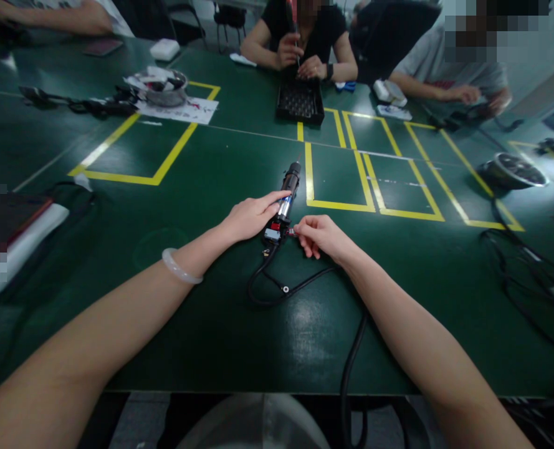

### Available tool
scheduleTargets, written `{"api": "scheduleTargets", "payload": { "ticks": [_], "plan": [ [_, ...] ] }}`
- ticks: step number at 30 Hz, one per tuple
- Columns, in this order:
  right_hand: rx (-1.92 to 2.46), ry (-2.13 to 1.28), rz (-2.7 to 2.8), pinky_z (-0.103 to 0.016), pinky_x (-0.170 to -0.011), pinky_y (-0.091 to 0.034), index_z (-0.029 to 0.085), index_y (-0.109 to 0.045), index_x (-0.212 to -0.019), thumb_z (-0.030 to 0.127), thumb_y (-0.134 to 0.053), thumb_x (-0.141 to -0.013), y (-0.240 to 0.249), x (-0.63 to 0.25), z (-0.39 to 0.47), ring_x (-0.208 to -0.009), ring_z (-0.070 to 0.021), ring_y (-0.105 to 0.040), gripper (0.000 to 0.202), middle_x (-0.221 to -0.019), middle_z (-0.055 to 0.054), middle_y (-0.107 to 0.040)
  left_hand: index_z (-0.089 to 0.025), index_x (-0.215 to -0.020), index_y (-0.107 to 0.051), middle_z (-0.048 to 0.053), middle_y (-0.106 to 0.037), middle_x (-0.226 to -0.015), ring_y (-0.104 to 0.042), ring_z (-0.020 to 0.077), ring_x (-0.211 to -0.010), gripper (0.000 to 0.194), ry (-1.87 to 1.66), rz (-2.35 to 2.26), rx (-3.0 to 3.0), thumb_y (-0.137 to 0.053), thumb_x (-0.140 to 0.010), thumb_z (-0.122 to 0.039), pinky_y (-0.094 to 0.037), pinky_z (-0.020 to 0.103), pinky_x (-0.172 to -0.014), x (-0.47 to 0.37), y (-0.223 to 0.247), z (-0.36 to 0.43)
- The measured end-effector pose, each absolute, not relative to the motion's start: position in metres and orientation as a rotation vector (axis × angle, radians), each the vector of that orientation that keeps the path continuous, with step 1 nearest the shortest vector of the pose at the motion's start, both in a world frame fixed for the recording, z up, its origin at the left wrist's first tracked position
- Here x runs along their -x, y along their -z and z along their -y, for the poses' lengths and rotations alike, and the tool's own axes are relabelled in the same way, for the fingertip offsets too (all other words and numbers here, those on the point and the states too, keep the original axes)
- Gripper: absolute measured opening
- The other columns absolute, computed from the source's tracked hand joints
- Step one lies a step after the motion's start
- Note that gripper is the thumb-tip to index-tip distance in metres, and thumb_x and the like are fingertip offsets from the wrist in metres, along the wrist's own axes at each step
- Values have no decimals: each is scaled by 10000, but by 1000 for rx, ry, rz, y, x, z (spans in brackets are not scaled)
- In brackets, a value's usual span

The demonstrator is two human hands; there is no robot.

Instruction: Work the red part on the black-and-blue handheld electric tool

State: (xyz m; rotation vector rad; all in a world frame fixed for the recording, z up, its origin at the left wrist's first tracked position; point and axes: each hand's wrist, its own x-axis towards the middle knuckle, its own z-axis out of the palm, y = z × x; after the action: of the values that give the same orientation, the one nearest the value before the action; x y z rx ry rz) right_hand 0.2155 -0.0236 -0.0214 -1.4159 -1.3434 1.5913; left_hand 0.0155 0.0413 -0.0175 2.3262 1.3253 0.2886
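Observation:
On the green table lies an opened electric screwdriver, its thin bit pointing away from me. It has a black nose and a bare silver motor body, with red and grey parts exposed at the near end. My left hand grips it from the left, fingers over the silver body. At its near right side, my right hand pinches a small red-and-silver piece, too small to name surely. A black cable leaves the near end and loops over the table edge. A small ring-shaped piece lies by the cable.
Yellow tape outlines mark the table. Across from me, a person works over a black tray. A metal bowl stands on paper at far left, another bowl at right near coiled black cables.

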Motion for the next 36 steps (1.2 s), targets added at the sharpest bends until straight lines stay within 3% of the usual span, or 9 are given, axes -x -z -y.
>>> {"api": "scheduleTargets", "payload": {
  "ticks": [7,15,30,36],
  "plan": [
    [1549,-1400,1524,-173,-298,-300,188,-501,-678,248,-548,-914,28,-213,22,-316,-66,-478,248,-481,43,-551,-383,-1530,-421,1,-700,-1185,-675,213,-903,520,-305,-1327,-2321,-319,-1020,-395,-482,317,-819,-15,20,-42],
    [1664,-1115,1803,-190,-397,-385,185,-494,-643,270,-535,-923,23,-213,25,-321,-60,-479,295,-504,19,-593,-389,-1530,-418,6,-687,-1233,-676,239,-960,521,-300,-1341,-2321,-328,-1016,-398,-484,334,-821,-16,17,-39],
    [1663,-1119,1793,-196,-410,-377,184,-506,-666,301,-508,-942,22,-213,27,-330,-59,-460,299,-537,19,-598,-376,-1529,-426,10,-710,-1147,-669,213,-881,520,-321,-1340,-2315,-334,-1017,-397,-483,323,-818,-17,16,-37],
    [1656,-1146,1779,-204,-425,-339,181,-540,-712,333,-492,-948,25,-212,25,-358,-67,-448,284,-551,22,-600,-378,-1526,-431,5,-696,-1207,-674,214,-911,520,-303,-1357,-2302,-333,-1016,-394,-486,316,-819,-17,16,-38]
  ]
}}
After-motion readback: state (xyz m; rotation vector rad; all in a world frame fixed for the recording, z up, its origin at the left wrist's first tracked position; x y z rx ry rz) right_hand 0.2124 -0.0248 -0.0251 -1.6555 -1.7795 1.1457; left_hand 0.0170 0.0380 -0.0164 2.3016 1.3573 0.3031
